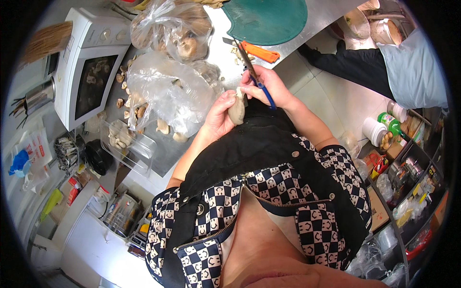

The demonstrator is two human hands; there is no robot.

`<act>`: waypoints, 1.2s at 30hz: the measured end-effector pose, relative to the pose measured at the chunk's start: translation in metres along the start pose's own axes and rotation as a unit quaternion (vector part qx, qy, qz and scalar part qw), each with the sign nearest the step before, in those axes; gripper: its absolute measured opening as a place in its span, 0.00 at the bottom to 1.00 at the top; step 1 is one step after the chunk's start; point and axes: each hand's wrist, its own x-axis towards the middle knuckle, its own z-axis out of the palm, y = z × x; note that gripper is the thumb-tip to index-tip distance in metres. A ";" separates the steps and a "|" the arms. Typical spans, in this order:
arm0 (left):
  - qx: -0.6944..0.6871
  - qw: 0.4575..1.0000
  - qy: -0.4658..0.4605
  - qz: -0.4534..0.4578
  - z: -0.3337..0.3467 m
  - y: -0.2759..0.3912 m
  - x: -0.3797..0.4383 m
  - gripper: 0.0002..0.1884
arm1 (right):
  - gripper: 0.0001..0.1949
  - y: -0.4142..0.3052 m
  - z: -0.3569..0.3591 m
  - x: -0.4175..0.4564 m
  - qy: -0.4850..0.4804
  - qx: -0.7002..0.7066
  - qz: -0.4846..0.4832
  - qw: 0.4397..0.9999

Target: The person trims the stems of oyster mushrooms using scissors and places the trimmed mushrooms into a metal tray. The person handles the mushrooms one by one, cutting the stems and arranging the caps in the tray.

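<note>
My left hand (220,114) grips a pale, grey-beige mushroom (237,111) by its side, close to the front of my black apron (223,151). A pair of scissors (267,96) with blue handles rests in my right hand (267,84), its dark blades pointing up and away from me. The thumb and fingertips of that hand pinch the whitish end of the mushroom. Past the scissors, an orange-handled knife (261,52) lies on the metal table (220,50), with small pale scraps (237,57) around its blade.
A clear bag of brown mushrooms (187,43) and a crumpled plastic bag (169,90) cover the table's left part. Loose mushrooms (162,126) lie near a clear tray (144,158). A white microwave (86,64) stands left, a green mat (268,21) ahead. At right is another person's leg (356,66).
</note>
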 end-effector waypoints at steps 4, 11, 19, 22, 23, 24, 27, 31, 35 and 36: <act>0.156 0.985 0.003 0.074 0.006 0.000 -0.017 0.13 | 0.06 0.005 -0.006 -0.005 0.081 -0.010 -0.031 0.996; 0.674 0.561 -0.049 0.478 0.044 0.017 -0.062 0.12 | 0.07 0.019 -0.014 -0.005 0.197 -0.145 -0.092 0.965; 0.693 0.226 -0.040 0.683 0.015 0.057 -0.148 0.09 | 0.07 0.014 0.026 -0.009 0.168 -0.167 -0.115 0.965; 0.672 0.259 0.097 0.687 -0.014 0.058 -0.183 0.12 | 0.06 0.016 0.038 -0.009 0.168 -0.245 -0.150 0.943; 0.629 0.326 0.165 0.686 -0.023 0.056 -0.189 0.13 | 0.06 0.017 0.038 -0.010 0.180 -0.258 -0.167 0.935; 0.522 0.483 0.191 0.677 -0.036 0.057 -0.192 0.13 | 0.06 0.017 0.039 -0.012 0.195 -0.227 -0.145 0.943; 0.125 0.740 0.225 0.621 -0.104 0.077 -0.229 0.17 | 0.06 0.008 0.054 -0.015 0.185 -0.195 -0.102 0.958; -0.055 0.731 0.331 0.594 -0.185 0.126 -0.281 0.14 | 0.06 0.003 0.080 -0.015 0.182 -0.229 -0.101 0.951; -0.064 0.736 0.353 0.574 -0.243 0.178 -0.287 0.15 | 0.06 0.009 0.104 -0.016 0.173 -0.224 -0.092 0.955; -0.045 0.735 0.372 0.565 -0.245 0.189 -0.282 0.15 | 0.06 0.008 0.108 -0.020 0.176 -0.225 -0.089 0.954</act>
